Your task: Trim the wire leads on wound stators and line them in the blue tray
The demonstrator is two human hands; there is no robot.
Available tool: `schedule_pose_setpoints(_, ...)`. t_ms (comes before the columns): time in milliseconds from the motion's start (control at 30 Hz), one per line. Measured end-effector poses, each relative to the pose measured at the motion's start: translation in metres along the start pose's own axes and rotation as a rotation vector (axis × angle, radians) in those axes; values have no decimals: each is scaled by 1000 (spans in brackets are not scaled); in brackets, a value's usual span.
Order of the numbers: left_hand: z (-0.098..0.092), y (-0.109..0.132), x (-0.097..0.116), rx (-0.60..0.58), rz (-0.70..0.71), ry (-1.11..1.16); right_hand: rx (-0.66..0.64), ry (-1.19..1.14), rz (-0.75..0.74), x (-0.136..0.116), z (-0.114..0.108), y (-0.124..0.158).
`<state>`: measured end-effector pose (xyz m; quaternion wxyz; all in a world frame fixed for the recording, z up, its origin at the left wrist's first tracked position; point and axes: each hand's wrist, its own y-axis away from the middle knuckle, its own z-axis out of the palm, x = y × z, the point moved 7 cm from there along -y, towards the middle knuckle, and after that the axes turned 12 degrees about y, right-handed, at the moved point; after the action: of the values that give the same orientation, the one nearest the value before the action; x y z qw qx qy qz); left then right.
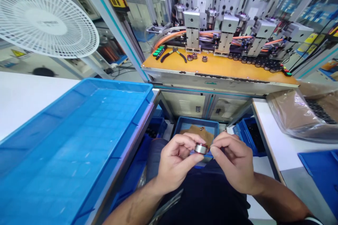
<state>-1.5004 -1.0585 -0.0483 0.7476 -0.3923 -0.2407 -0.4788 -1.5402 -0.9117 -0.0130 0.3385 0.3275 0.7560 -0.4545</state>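
Note:
A small motor stator, with a silver band and dark red edges, is pinched between the thumb and fingers of my left hand. My right hand is beside it, thumb and forefinger pressed together close to the stator's right edge. Whatever those fingertips hold, perhaps something thin, is too small to make out. Below both hands, a blue bin sits near the floor with a brown sheet inside and a small reddish piece on it.
Ahead is an orange bench carrying pliers, loose stators and a machine. A large blue tray lies at left, below a white fan. At right is a plastic-lined box of dark parts.

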Motion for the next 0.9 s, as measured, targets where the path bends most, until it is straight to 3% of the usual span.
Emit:
schedule_pose_setpoints(133, -3, 0, -2, -34, 5, -21, -213, -454, 384, 28, 25, 13)
schedule_pose_setpoints(233, -5, 1, -8, -58, -49, 46, -313, -692, 556, 39, 41, 20)
schedule_pose_setpoints(367, -8, 1, -12, -74, -89, 98, -365, -813, 608, 43, 49, 19)
schedule_pose_setpoints(500, -8, 0, -13, -96, -112, 119, -449, -829, 548, 41, 56, 19)
schedule_pose_setpoints(600, -10, -4, -21, -89, -171, 174, -411, -698, 370, 36, 53, 15)
schedule_pose_setpoints(667, -22, -8, -32, 52, -231, 200, -185, -366, 84, 31, 32, 4)
schedule_pose_setpoints(700, -33, -8, -35, 177, -236, 164, -38, -132, -106, 23, 19, 0)
schedule_pose_setpoints(767, -52, -4, -30, 397, -157, -54, 206, 328, -476, 6, 3, 2)
schedule_pose_setpoints(800, -55, -1, -21, 429, -84, -206, 272, 505, -620, 1, 0, 5)
schedule_pose_setpoints(833, -51, 1, -11, 395, -8, -357, 297, 628, -729, -1, 0, 7)
schedule_pose_setpoints(900, -30, 5, 4, 193, 104, -576, 279, 741, -878, 0, 2, 9)
